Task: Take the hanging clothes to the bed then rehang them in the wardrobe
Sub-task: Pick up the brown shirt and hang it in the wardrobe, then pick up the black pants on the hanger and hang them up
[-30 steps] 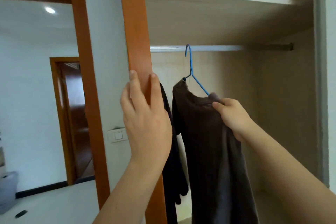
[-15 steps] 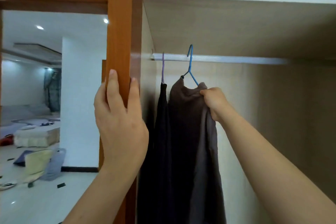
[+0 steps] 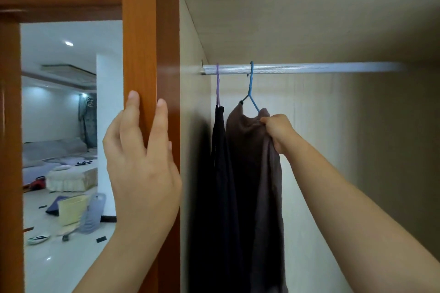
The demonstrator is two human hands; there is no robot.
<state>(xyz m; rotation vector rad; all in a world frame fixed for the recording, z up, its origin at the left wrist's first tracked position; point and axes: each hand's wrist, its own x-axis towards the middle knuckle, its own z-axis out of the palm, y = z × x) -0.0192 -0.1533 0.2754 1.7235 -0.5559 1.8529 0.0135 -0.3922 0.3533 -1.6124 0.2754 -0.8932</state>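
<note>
A brown garment point(image 3: 252, 173) hangs on a blue hanger point(image 3: 251, 88) from the wardrobe rail point(image 3: 321, 68). My right hand point(image 3: 279, 132) grips the garment's right shoulder. To its left hangs a black garment point(image 3: 221, 173) on a purple hanger point(image 3: 217, 85), close to the wardrobe's left wall. My left hand point(image 3: 140, 159) rests with straight fingers on the orange wooden wardrobe frame point(image 3: 142, 31).
A shelf point(image 3: 309, 7) spans the wardrobe above the rail. Right of the brown garment the rail is bare. Through the doorway on the left I see a tiled floor with scattered items point(image 3: 71, 214) and a covered sofa point(image 3: 54, 152).
The view has shifted closer to the wardrobe and slightly left. My right hand has tightened its hold on the brown garment's shoulder. My left hand stays on the frame.
</note>
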